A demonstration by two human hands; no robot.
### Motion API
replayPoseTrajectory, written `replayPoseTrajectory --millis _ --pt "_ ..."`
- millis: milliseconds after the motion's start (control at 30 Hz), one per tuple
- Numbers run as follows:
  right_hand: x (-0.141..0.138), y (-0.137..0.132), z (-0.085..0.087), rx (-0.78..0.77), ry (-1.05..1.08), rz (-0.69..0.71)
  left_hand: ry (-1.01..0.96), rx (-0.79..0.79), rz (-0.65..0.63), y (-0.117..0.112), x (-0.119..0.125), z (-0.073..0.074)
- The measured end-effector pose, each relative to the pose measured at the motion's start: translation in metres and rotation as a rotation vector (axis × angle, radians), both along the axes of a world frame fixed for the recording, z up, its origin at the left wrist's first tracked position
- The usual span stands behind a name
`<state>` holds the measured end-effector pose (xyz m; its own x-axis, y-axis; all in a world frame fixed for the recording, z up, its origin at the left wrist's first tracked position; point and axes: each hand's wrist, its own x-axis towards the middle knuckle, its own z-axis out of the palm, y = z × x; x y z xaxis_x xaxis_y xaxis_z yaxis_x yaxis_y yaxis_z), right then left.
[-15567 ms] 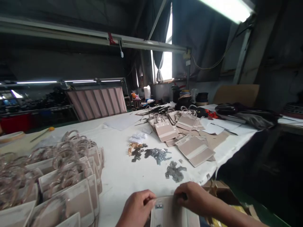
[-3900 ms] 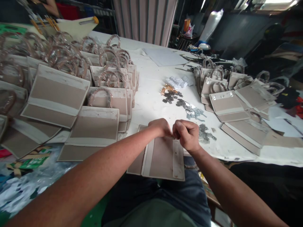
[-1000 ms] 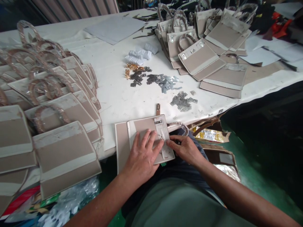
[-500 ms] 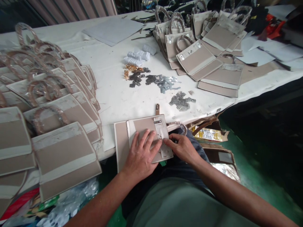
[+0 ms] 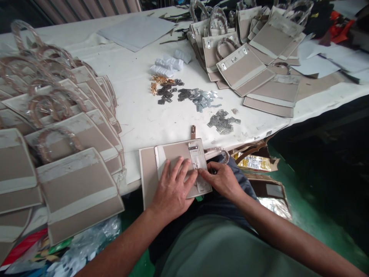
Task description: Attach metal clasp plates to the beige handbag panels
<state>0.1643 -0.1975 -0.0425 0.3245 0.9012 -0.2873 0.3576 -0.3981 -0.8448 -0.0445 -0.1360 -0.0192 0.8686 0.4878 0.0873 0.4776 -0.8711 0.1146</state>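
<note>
A beige bag panel (image 5: 150,169) with white edging lies over the table's front edge, partly above my lap. My left hand (image 5: 174,184) rests flat on it with the fingers spread. My right hand (image 5: 223,179) is closed at the panel's right edge, thumb on the pale strip (image 5: 196,156) and fingers curled at the side; a small dark thing by those fingers is unclear. Both thumbs nearly meet over the strip. A small metal plate (image 5: 193,147) sits at the strip's far end. A tab with metal hardware (image 5: 193,130) sticks out beyond the panel, and a plastic-wrapped handle (image 5: 220,151) shows at its right.
Overlapping bag panels with wrapped handles lie at left (image 5: 77,184) and back right (image 5: 243,71). Between them are gold fittings (image 5: 158,81), dark plates (image 5: 167,92), silver plates (image 5: 201,100), grey plates (image 5: 223,122) and white wrapped bundles (image 5: 168,64). Open cartons (image 5: 256,161) stand below at right.
The view has shifted slightly. Both hands keep nearly the same place on the panel, and the right thumb has moved a little closer to the left hand.
</note>
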Motion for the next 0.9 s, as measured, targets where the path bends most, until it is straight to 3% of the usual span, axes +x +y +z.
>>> replayPoseTrajectory --millis 433,900 --pt "0.007 -0.005 0.009 -0.029 0.115 0.088 0.027 0.059 -0.012 0.000 0.002 -0.001" --pt "0.009 -0.001 0.016 -0.083 0.184 0.059 0.111 0.077 -0.023 0.000 0.007 0.005"
